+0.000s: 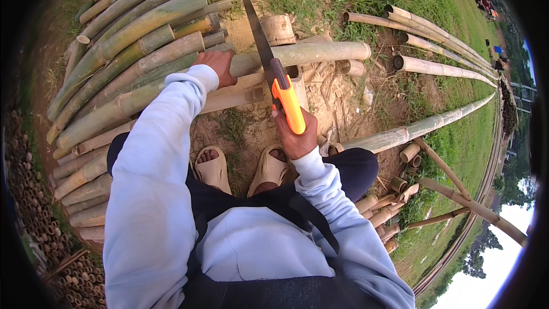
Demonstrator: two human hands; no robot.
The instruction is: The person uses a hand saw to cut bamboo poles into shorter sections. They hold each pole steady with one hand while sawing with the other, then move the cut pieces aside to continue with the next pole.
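My right hand (298,131) is closed round the orange handle of a hand saw (257,20). The long dark blade points away from me and crosses a pale green bamboo pole (323,52). Whether its teeth touch the pole, I cannot tell. To the left of the saw, my left hand (218,67) grips the same pole, fingers wrapped over its top. The pole lies crosswise in front of me, its cut end at the right. Beneath and behind it, short bamboo pieces (278,30) stand on sawdust-covered ground.
Many bamboo poles (137,28) are stacked at my left. Longer poles (443,66) lie on grass at the right, beside a bamboo frame (457,194). Cut offcuts (380,212) are piled near my right knee. My sandaled feet (269,169) rest just below the pole.
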